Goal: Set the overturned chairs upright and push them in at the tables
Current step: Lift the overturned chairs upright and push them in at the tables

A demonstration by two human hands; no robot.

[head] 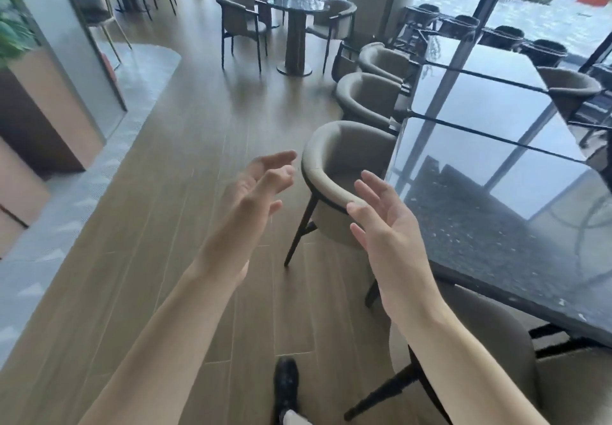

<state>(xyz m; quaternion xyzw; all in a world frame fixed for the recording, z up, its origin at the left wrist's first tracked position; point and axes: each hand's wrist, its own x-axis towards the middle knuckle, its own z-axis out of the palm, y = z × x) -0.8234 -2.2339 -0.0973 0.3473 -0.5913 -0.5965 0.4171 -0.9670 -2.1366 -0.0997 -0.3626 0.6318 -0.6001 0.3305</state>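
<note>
**Empty hands reach for the chair back**

Both hands are spread and hold nothing: the left hand [261, 183] hovers just left of the upright chair [334, 173], while the right hand [381, 212] overlaps its curved back rim and looks nearer. The chair stands straight ahead, seat facing the long dark table [496, 166] and partly under its edge.
</note>
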